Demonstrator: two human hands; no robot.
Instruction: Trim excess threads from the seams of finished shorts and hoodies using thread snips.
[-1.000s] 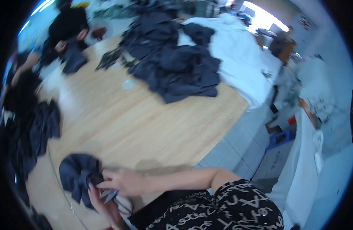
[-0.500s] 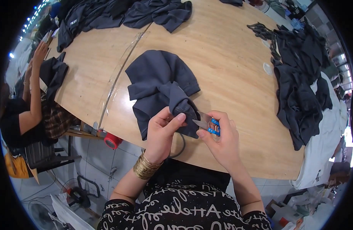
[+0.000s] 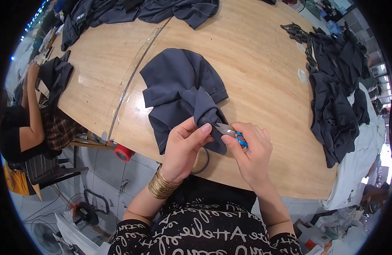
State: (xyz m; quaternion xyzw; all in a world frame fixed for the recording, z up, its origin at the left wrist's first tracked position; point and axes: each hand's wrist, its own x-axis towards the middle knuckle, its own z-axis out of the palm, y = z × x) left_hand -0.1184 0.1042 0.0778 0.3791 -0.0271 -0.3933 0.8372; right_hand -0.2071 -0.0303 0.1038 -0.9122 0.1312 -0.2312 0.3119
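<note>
A dark navy garment (image 3: 174,74) lies bunched on the wooden table in front of me. My left hand (image 3: 185,142) pinches a folded edge of it between thumb and fingers, with stitching showing on the fold. Gold bangles circle that wrist. In my right hand (image 3: 251,151) is a pair of blue-handled thread snips (image 3: 227,130), gripped between thumb and fingers. The blades point left, their tips at the garment's fold close to my left fingertips. The gap between the blades looks narrow. Whether a thread lies between them is too small to tell.
Dark garments (image 3: 179,10) lie along the far edge, and another pile (image 3: 338,97) covers the table's right side over white cloth (image 3: 357,157). A person (image 3: 32,114) sits at the left with dark cloth. A red round object (image 3: 123,153) sits by the near table edge.
The snips have turned and their blades have come closer together, with the tips now at the fold. My right fingers have closed further round the handles. The seated person's hands have lowered.
</note>
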